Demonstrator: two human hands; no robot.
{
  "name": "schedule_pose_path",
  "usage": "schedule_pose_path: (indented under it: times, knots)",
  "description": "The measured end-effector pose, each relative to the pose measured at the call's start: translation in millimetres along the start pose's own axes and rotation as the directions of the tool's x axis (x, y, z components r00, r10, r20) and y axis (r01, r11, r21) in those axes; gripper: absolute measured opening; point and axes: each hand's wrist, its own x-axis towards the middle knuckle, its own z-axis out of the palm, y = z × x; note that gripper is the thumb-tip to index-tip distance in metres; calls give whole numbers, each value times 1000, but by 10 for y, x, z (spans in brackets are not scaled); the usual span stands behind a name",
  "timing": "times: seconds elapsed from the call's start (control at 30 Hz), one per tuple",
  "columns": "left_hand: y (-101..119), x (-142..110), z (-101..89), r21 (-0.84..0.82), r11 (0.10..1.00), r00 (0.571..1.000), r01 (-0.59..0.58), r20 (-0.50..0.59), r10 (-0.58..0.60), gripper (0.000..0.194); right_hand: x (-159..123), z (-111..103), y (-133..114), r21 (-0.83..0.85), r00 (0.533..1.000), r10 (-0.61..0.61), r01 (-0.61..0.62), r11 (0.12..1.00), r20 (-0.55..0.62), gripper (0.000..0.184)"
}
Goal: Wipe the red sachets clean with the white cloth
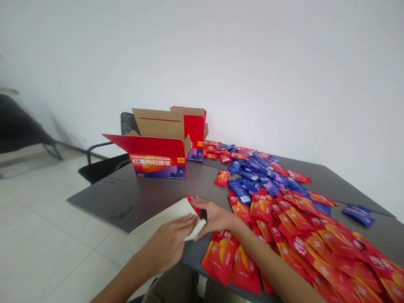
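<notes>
Directly in front of the open cardboard carton [158, 166], on the dark grey table [107, 198], a cream sheet [160, 219] lies with one end folded over (paper or plastic, hard to tell), a red sachet [192, 199] poking out behind it. The left hand [168, 237] rests across the sheet, fingers nearly flat. The right hand [214, 219] is half open, its fingers [200, 206] against the fold. Whether either hand truly grips cannot be told. Right of the carton, overlapping red sachets [221, 261] and blue sachets [241, 191] spread beside and beneath the right forearm [271, 269], and a small blue cluster [359, 215] lies farthest right.
</notes>
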Motion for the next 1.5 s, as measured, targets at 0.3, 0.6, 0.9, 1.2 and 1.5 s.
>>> schedule_pose_path:
  times: [0.3, 0.6, 0.9, 1.2, 1.5]
  knots:
    - [-94, 115, -68, 39, 994, 995, 100, -10, -100, 60, -4, -5, -4, 18, 1000, -11, 11, 1000, 9, 110]
    - [-194, 178, -89, 34, 975, 975, 221, -42, -219, 58, 0, -7, 21, 41, 999, -40, 40, 998, 14, 103]
    - [-52, 40, -17, -18, 998, 998, 62, -19, -62, 65, 1, 4, 17, 45, 999, -40, 40, 998, 1, 108]
    - [-39, 41, 3, 42, 999, 999, 29, -13, -29, 61, 0, -4, 5, 20, 1000, -16, 16, 1000, 15, 113]
    - [-161, 171, -96, 73, 972, 974, 222, -53, -218, 53, -10, -31, -62, 59, 998, -59, 58, 997, 21, 93]
